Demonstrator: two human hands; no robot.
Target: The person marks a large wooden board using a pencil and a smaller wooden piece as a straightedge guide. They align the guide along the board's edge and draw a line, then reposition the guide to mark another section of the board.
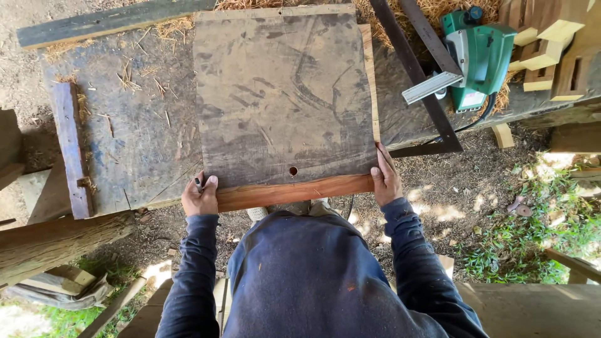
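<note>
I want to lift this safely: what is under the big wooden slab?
The slab lies on a dark worn workbench, held at its near corners by the left hand and right hand. The bench surface beneath it is covered.

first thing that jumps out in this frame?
The big stained wooden board lying on the workbench at centre, with its reddish near edge gripped at both corners by the left hand and the right hand. A small round hole sits near that edge. At upper right, a green power planer rests beside a dark metal framing square.
</note>
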